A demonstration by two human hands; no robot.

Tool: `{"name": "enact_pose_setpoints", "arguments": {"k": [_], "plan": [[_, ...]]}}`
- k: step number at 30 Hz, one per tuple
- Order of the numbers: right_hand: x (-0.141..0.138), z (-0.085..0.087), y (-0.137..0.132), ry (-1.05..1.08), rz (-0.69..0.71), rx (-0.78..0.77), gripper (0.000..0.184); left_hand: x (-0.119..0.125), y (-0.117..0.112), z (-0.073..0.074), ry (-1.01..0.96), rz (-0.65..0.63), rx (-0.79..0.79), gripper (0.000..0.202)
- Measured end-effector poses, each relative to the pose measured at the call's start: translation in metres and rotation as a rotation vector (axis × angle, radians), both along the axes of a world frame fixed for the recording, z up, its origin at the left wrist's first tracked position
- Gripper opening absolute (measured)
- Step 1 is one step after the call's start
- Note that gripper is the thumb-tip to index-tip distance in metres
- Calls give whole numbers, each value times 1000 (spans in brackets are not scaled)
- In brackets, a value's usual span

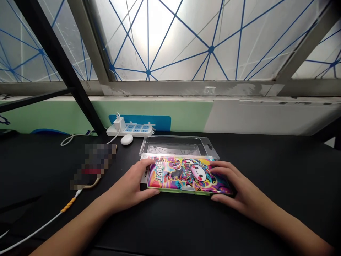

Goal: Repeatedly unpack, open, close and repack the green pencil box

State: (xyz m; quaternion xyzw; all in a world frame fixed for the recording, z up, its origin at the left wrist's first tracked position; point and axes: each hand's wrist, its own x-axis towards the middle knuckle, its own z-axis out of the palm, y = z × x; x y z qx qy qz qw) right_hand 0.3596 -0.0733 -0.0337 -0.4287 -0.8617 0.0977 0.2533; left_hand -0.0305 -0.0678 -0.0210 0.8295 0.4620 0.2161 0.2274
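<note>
Sleeve (186,174) — glossy print; tray (173,145) — clear plastic; desk (170,227) — matt black.

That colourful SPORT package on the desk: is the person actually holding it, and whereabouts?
Yes, by both ends: the left hand clasps the colourful SPORT package at its left end, the right hand at its right end.

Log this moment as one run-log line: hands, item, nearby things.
left hand: on left edge of SPORT package | right hand: on right edge | nearby: clear plastic blister tray, white power strip
</note>
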Motion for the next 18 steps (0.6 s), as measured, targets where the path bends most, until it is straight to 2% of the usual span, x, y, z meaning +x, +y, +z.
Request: {"name": "enact_pose_setpoints", "arguments": {"k": [6,9,12,15,18], "plan": [[9,5,9,206,-42,-136,50,0,7,-5,-56,43,-49,88],[9,9,14,321,-176,-194,39,3,6,-5,-60,24,-33,93],[5,11,21,388,-354,-257,43,5,2,-5,-47,7,-28,105],[1,10,28,532,-399,-354,43,6,0,-5,-55,16,-62,121],[0,7,31,654,-431,-436,45,6,0,-3,-67,33,-109,127]]}}
